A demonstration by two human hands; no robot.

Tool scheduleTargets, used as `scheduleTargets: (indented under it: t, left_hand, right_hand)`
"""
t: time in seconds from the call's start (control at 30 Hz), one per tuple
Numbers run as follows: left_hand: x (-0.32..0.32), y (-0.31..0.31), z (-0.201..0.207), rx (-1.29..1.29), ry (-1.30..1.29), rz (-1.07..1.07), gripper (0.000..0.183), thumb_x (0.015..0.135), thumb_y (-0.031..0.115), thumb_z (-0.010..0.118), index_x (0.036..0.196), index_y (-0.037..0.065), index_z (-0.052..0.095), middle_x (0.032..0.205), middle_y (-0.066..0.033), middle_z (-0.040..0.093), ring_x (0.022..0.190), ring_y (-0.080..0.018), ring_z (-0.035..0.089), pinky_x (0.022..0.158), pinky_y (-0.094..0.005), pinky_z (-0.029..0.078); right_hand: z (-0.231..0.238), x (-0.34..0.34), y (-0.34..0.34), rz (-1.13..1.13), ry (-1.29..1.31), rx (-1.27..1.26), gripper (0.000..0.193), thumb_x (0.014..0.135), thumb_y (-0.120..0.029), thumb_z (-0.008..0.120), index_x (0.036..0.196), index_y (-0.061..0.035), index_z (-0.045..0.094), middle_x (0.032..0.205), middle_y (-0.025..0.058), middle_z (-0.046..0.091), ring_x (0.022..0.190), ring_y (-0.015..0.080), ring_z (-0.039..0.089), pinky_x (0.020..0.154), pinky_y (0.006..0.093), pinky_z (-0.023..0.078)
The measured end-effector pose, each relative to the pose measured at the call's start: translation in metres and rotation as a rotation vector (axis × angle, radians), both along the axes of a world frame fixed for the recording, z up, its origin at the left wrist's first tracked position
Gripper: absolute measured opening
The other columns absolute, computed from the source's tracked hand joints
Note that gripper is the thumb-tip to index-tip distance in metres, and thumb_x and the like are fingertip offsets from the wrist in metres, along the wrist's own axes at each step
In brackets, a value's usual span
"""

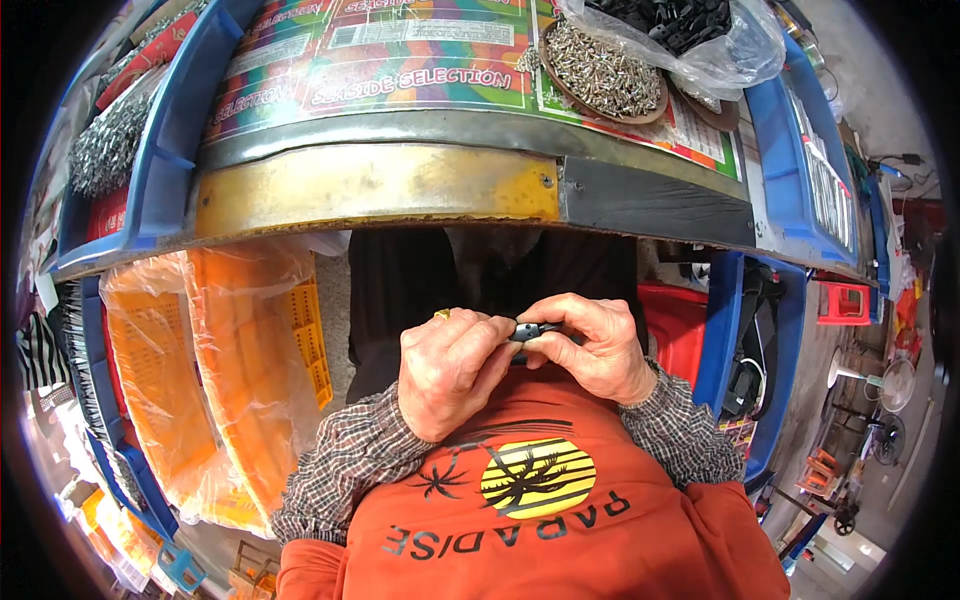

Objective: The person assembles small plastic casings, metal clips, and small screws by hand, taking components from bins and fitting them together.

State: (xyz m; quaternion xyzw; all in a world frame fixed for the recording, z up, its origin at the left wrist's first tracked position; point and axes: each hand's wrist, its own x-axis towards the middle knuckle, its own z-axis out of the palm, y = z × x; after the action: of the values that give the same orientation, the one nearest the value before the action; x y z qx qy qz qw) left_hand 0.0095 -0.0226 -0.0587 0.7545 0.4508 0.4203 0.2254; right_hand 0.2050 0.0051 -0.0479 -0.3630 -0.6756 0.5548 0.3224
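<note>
Close to my chest, below the table's front edge, both hands meet at a small dark grey plastic piece (527, 331) with small holes in its face. My left hand (448, 368) pinches its left end between thumb and fingers, and a ring shows on that hand. From the other side, my right hand (597, 345) is closed on the piece's black, narrower right end. The fingers cover part of it, so its full shape cannot be made out.
On the table (380, 185) are a round dish of small metal pins (605, 72) and a clear bag (745, 50) of black parts. Blue bins (165, 170) stand at both sides. Orange crates (240, 370) in clear plastic sit lower left; a blue bin (725, 330) sits lower right.
</note>
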Motion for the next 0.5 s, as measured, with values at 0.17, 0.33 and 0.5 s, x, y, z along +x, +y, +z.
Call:
scheduleTargets:
  t: [0.17, 0.33, 0.5]
  left_hand:
    - [-0.0004, -0.0013, -0.0032, -0.011, 0.003, -0.018, 0.024, 0.068, 0.001, 0.075, 0.089, 0.004, 0.063, 0.074, -0.0084, 0.063, 0.061, -0.0236, 0.063, 0.055, -0.0322, 0.048]
    - [-0.0013, -0.0008, -0.0049, -0.018, -0.002, -0.025, 0.025, 0.068, 0.001, 0.074, 0.089, 0.004, 0.063, 0.074, -0.0082, 0.064, 0.062, -0.0236, 0.063, 0.055, -0.0319, 0.048]
    - [0.0002, 0.0013, -0.003, -0.012, 0.022, -0.007, 0.025, 0.068, 0.001, 0.074, 0.09, 0.004, 0.063, 0.076, -0.0083, 0.064, 0.063, -0.0236, 0.063, 0.056, -0.032, 0.049]
  right_hand:
    - [-0.0023, 0.0013, 0.0, 0.018, 0.007, -0.005, 0.014, 0.089, 0.0, 0.06, 0.103, 0.0047, 0.062, 0.081, 0.0076, 0.068, 0.068, 0.0114, 0.067, 0.059, 0.0227, 0.054]
    - [-0.0038, 0.0, -0.001, 0.003, 0.01, -0.005, 0.014, 0.089, 0.0, 0.061, 0.102, 0.0048, 0.063, 0.082, 0.0077, 0.068, 0.068, 0.0113, 0.067, 0.06, 0.0222, 0.054]
    - [-0.0034, -0.0013, -0.0012, -0.038, 0.012, -0.031, 0.014, 0.088, 0.001, 0.062, 0.102, 0.0045, 0.063, 0.083, 0.0073, 0.068, 0.069, 0.011, 0.067, 0.06, 0.0223, 0.054]
